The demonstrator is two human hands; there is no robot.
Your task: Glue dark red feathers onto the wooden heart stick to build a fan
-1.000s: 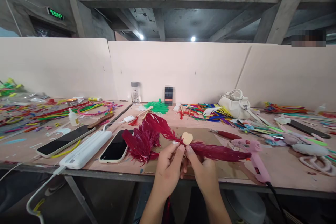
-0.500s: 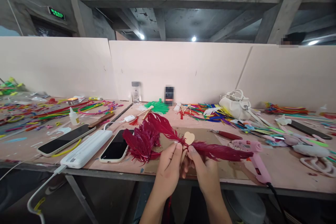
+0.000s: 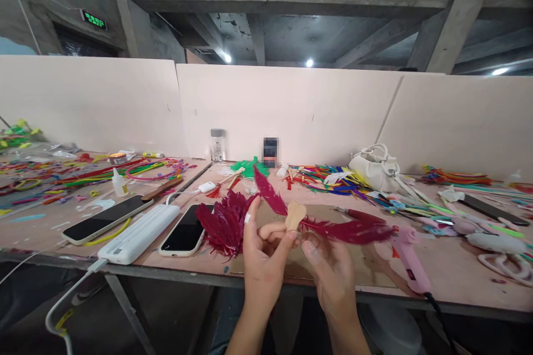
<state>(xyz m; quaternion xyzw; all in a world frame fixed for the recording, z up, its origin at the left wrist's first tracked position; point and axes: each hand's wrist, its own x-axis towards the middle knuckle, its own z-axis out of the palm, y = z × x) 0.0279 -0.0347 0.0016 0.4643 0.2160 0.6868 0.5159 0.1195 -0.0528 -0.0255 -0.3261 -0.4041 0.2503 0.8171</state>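
Note:
Between thumb and fingers, my left hand (image 3: 264, 258) pinches a flat pale wooden piece (image 3: 295, 215) with a heart-shaped top. One dark red feather (image 3: 270, 194) sticks up to the left behind the piece, and another red feather (image 3: 350, 231) stretches out to the right. My right hand (image 3: 335, 266) is close beside the piece, below the right feather; its thumb stands apart from the fingers, which are partly hidden. A bunch of dark red feathers (image 3: 225, 224) lies left of my hands. Under them is a brown cardboard sheet (image 3: 370, 269).
A pink glue gun (image 3: 410, 260) and a red-handled tool (image 3: 362, 215) lie at the right. Two phones, including one near the feathers (image 3: 182, 231), and a white power bank (image 3: 139, 234) lie left. Behind are a white bag (image 3: 375, 167), green feathers (image 3: 250, 166) and a clear bottle (image 3: 217, 147).
The wooden piece has turned and tilted, showing more of its flat face. My right thumb has come off it, while my left hand keeps hold and its index finger has risen.

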